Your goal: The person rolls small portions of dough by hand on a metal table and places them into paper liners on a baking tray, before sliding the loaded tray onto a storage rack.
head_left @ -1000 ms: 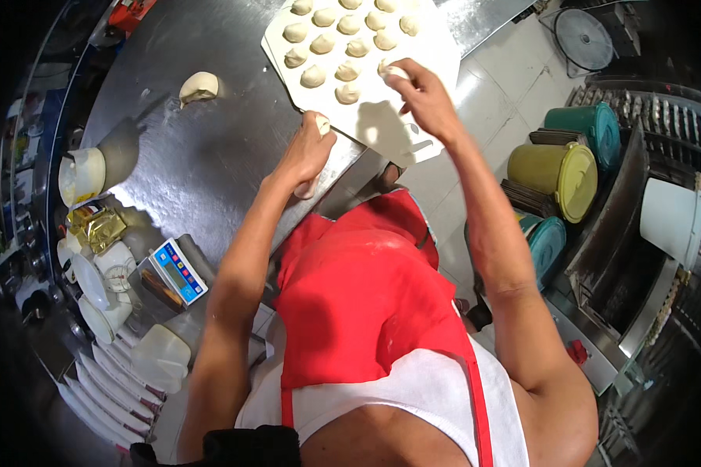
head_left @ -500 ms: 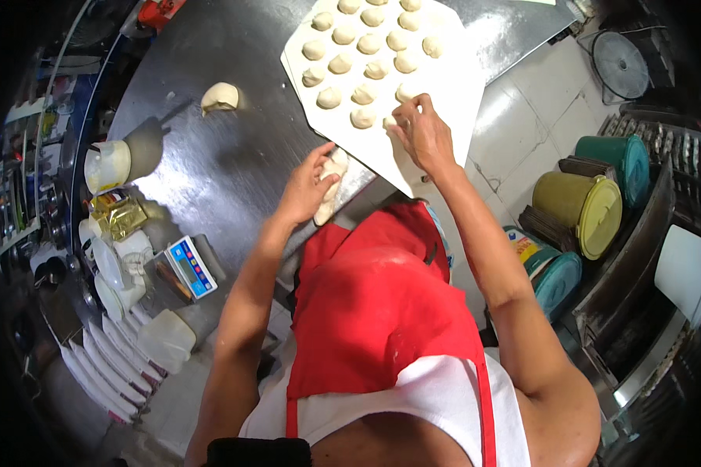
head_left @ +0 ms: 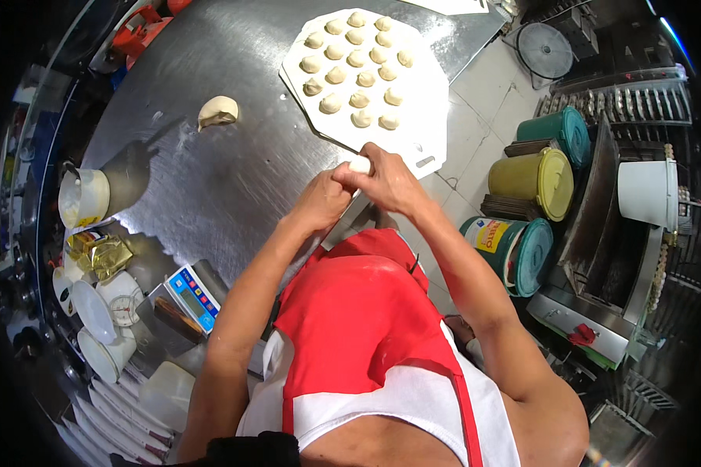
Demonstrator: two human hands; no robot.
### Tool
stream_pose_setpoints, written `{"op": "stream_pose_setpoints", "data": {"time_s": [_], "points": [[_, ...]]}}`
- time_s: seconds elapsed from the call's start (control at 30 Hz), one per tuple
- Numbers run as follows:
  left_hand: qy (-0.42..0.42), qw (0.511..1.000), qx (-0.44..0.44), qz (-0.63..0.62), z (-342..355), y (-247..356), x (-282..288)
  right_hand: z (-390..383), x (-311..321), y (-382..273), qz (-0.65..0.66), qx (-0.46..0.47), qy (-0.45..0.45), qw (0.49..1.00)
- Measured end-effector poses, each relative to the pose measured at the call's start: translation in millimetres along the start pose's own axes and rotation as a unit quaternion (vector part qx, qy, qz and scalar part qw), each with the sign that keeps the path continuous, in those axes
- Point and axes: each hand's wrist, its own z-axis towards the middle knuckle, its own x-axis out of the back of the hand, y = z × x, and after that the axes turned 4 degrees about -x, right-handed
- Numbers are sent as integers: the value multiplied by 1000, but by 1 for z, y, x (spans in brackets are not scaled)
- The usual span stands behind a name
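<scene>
A small pale end of dough (head_left: 359, 165) shows between my two hands, which meet at the table's near edge. My right hand (head_left: 388, 183) closes its fingers and thumb round that end. Touching it, my left hand (head_left: 323, 201) is curled closed over the rest of the dough strip, mostly hidden beneath the fingers. Just beyond them lies a white board (head_left: 427, 101) with cut corners, bearing several rows of round dough balls (head_left: 359, 99). A larger lump of dough (head_left: 218, 111) rests on the metal table (head_left: 210, 187) to the left.
Along the left stand a white tub (head_left: 93, 198), a gold foil packet (head_left: 105, 257) and a digital scale (head_left: 192, 298). Lidded buckets, one yellow (head_left: 526, 183) and others green (head_left: 533, 257), stand on the tiled floor to the right. A round fan (head_left: 544, 50) is at the far right.
My right hand has come back from the board to my left hand and taken hold of the dough's end. A dough ball stays on the board where it was. The view has shifted.
</scene>
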Motion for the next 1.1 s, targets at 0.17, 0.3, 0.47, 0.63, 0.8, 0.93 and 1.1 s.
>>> {"op": "stream_pose_setpoints", "data": {"time_s": [0.17,0.3,0.47,0.63,0.8,0.93,1.1], "points": [[53,984,-85,149,5,41,-3,0,8,-20,90,-19,120,988],[86,971,-91,202,35,24,-14,10,4,-11,92,28,109,989],[46,993,-55,-93,57,-48,-14,-4,9,-13,70,291,70,952],[71,991,27,109,86,-11,-36,55,61,123,147,15,107,983],[109,982,32,148,87,25,-47,111,51,192,-65,64,198,976],[151,986,56,39,80,39,-48,87,61,155,178,-11,71,981],[119,988,66,67,73,53,-36,59,42,103,209,125,5,970]]}}
